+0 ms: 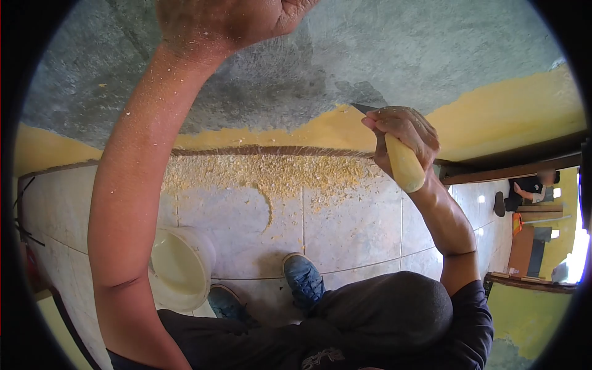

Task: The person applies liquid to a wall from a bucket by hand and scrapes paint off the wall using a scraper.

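Note:
My right hand is wrapped round the pale yellowish handle of a scraper. Its dark blade points left and meets the lower wall at the edge of the yellow paint. Above that edge, the wall is bare grey with darker patches. My left hand is up against or close to the grey wall, cut off by the top of the view. Its fingers are hidden, and pale flecks dot the wrist and forearm.
Yellow and white flakes lie along the wall's foot on the tiled floor. A white bucket with pale liquid stands left of my shoes. Through a doorway at right, another person is visible.

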Motion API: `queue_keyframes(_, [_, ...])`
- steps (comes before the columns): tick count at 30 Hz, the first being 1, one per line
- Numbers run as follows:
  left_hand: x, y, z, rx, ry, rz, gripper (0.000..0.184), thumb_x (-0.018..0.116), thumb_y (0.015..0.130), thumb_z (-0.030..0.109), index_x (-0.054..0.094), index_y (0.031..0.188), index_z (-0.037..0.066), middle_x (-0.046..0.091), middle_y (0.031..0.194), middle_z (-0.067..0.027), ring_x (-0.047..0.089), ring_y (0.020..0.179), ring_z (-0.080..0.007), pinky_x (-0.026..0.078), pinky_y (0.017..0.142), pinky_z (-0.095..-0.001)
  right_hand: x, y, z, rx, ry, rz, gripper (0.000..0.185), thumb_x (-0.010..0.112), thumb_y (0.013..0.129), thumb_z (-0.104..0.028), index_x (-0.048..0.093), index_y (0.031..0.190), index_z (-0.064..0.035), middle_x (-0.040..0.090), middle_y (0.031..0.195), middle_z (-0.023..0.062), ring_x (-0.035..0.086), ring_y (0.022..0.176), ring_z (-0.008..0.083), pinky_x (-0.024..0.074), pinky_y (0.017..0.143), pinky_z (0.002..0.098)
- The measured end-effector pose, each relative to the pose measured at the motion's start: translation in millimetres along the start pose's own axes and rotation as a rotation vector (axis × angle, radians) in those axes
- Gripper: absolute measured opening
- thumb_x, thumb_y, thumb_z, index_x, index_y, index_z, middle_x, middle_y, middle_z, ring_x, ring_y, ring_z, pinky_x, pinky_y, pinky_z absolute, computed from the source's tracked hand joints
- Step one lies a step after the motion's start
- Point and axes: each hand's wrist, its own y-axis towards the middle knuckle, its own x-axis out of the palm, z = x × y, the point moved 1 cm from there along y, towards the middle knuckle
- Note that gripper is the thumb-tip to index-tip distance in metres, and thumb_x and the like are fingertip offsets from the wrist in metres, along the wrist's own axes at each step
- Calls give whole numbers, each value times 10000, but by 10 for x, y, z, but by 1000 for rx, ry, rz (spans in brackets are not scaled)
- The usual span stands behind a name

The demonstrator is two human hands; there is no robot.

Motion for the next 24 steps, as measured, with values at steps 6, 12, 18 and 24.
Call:
queue_keyframes(6, [17,1,11,30,8,16,609,468,995,522,470,1531,231,351,1637,-90,283,1522,-321,162,1230,-514,65,-95,-11,15,16,-150,273,766,689,161,653,858,-22,731,818,99,741,749,238,582,637,305])
queue_keyframes(12, [636,134,-542,336,829,652,597,482,995,506,490,1519,219,382,1617,-109,303,1511,-330,164,1228,-512,228,-374,115,86,60,-200,304,729,661,180,663,882,-18,739,823,94,747,781,233,601,678,323])
queue_keyframes(18, [629,149,-551,362,873,671,592,485,995,503,500,1513,216,393,1610,-116,312,1507,-331,172,1224,-508,125,-153,17,14,34,63,216,762,737,100,617,812,-42,732,804,92,744,744,232,595,658,343])
queue_keyframes(24, [646,131,-519,307,855,638,599,478,992,506,493,1519,221,384,1618,-104,308,1508,-341,179,1216,-529,74,16,-12,38,-9,-4,214,750,750,99,621,814,-59,718,793,81,726,714,231,567,593,335])
